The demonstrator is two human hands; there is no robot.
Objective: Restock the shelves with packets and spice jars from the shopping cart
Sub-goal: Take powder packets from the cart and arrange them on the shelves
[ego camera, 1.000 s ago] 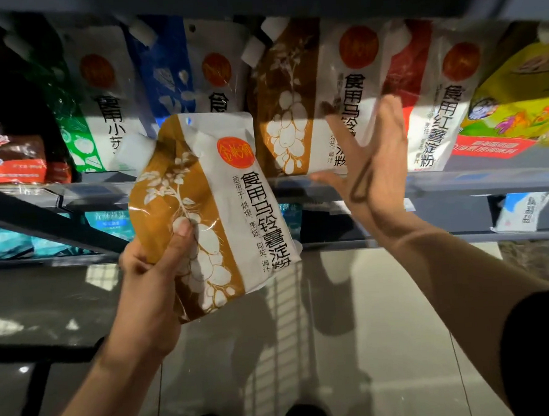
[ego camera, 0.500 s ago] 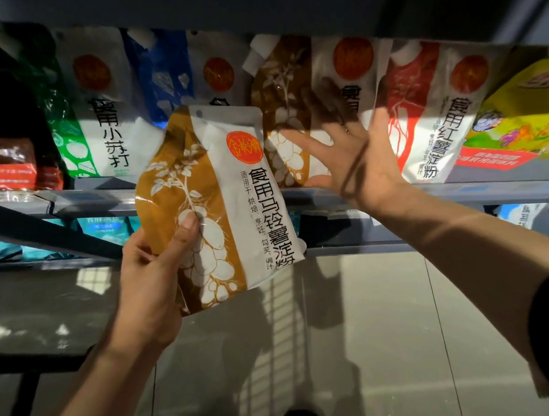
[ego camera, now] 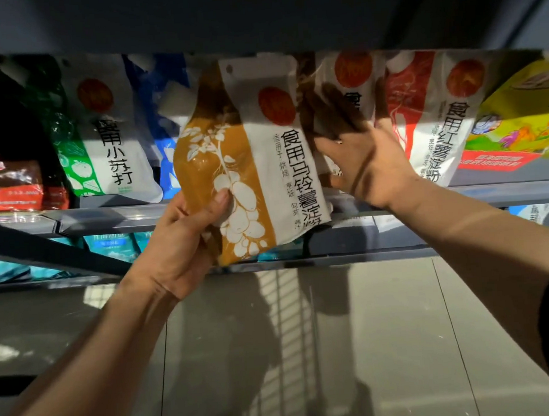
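Note:
My left hand [ego camera: 185, 242] grips a brown-and-white starch packet [ego camera: 248, 164] by its lower left corner, thumb on the front. The packet stands upright with its top reaching into the shelf row. Behind it on the shelf [ego camera: 490, 191] stands a matching brown-and-white packet [ego camera: 339, 85]. My right hand [ego camera: 363, 157] presses against that packet with spread fingers, right beside the held one. Its fingertips lie in shadow.
The shelf row also holds a green-and-white packet [ego camera: 107, 131], a blue packet [ego camera: 161, 118], a red-and-white packet [ego camera: 428, 111], a yellow bag [ego camera: 518, 109] and a red pack [ego camera: 8, 185]. An upper shelf board [ego camera: 255, 13] hangs close overhead. Teal packs [ego camera: 111, 246] sit on the shelf below. Grey floor tiles [ego camera: 371, 346] lie beneath.
My left hand has lifted the brown-and-white packet up and to the right, into the shelf row. My right hand has moved in against the matching packet behind it.

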